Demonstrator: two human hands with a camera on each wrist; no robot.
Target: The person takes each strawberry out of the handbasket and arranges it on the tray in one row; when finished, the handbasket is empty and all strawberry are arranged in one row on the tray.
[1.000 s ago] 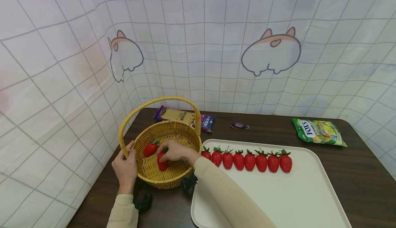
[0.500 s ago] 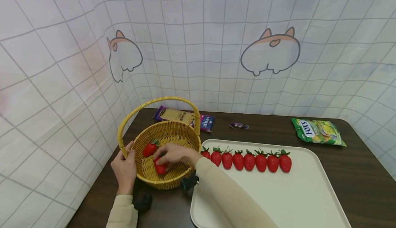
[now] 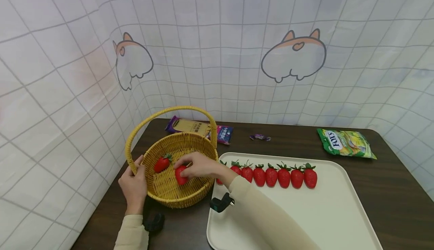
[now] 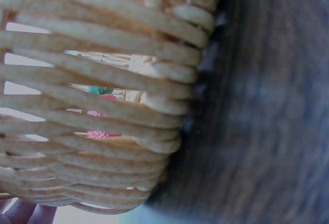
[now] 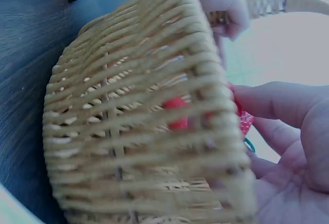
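A yellow wicker basket (image 3: 171,201) with an arched handle stands at the left of the table. My left hand (image 3: 133,188) grips it at the left rim, where the handle meets the side; in the right wrist view those fingers curl round the handle. Inside the basket, my right hand (image 3: 200,166) pinches a red strawberry (image 3: 181,175) between thumb and fingers. Another strawberry (image 3: 162,164) lies by the basket's left wall. In the right wrist view the woven side partly hides the held strawberry (image 5: 245,123). Woven strands fill much of the left wrist view.
A white tray (image 3: 305,220) to the right bears a row of several strawberries (image 3: 271,176), its left end partly behind the right wrist. Behind lie a purple-and-yellow packet (image 3: 191,126), a small wrapped candy (image 3: 260,137) and a green FOX'S bag (image 3: 346,143). A grid-patterned curtain backs the table.
My right hand first lowered the strawberry a little toward the front of the basket, then drew it up and to the right. My left hand has kept its grip on the basket.
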